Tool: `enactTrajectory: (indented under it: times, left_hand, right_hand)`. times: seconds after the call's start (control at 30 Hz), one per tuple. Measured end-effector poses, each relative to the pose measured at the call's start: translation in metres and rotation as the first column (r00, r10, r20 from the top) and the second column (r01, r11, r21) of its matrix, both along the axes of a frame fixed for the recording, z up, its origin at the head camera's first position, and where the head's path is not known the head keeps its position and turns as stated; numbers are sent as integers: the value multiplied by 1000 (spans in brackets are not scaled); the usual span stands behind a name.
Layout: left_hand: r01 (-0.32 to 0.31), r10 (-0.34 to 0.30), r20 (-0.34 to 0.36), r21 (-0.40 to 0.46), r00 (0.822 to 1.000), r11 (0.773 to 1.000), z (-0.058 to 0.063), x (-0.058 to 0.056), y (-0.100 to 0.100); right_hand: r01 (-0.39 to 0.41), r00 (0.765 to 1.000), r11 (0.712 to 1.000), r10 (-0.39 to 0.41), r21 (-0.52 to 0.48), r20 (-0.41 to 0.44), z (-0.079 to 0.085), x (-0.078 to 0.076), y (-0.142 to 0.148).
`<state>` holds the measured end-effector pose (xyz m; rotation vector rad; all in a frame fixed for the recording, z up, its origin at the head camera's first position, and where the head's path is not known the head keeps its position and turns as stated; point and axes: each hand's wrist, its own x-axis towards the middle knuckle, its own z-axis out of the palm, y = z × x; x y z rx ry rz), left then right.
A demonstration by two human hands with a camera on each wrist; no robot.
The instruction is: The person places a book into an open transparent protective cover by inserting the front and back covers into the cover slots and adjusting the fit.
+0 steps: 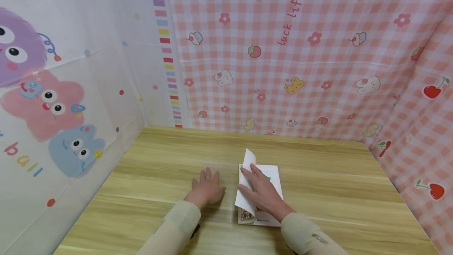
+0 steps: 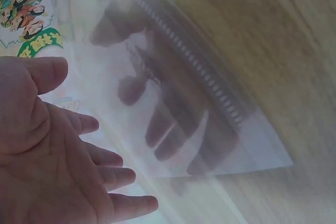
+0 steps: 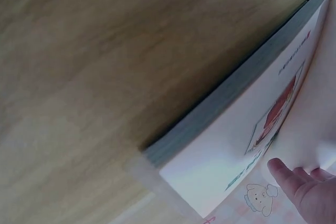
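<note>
While the book [image 1: 273, 173] lay open on the wooden table [image 1: 159, 160], the right hand [image 1: 262, 190] reached across it from the right, its fingers fairly straight and laid against a white page [image 1: 244, 200] that stood partly up and curled. Those fingers were a little apart and not closed tight on anything. The left hand [image 1: 207, 190] lay just left of the book, palm down, with its fingers spread and holding nothing. Near it was a piece of clear plastic [image 2: 262, 150], so thin that the head view hardly showed it. Dark, hand-like shapes showed in the plastic, and I could not tell if they were shadows or reflections. The right hand hid much of the printing, and the right wrist view cut that hand off at its edge. The tiny words were too small to read.
</note>
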<state>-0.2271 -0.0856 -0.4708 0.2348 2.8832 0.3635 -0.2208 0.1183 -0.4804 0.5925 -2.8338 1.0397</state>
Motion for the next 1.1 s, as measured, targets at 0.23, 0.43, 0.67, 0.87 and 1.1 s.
enactTrajectory:
  times: [0.23,0.43,0.67,0.87,1.1]
  left_hand:
    - [8,-8,6,-38,1000,999,-8,-2,-1]
    - [1,-1,22,8,1000,1000,-12,-3,-4]
    - [6,-7,25,14,1000,1000,-18,-5,-7]
    - [17,-17,23,-14,1000,1000,-19,-5,-9]
    - [36,-36,25,9,999,999,-19,-5,-7]
  right_hand:
    - [-19,999,997,23,79,-49,-8,-3,-6]
    - [-42,996,988,54,151,-77,-12,-1,-12]
    - [-74,995,984,83,159,-48,-10,3,-19]
    - [-111,992,971,120,212,-32,-12,4,-25]
    - [-119,986,957,146,265,-84,-17,2,-32]
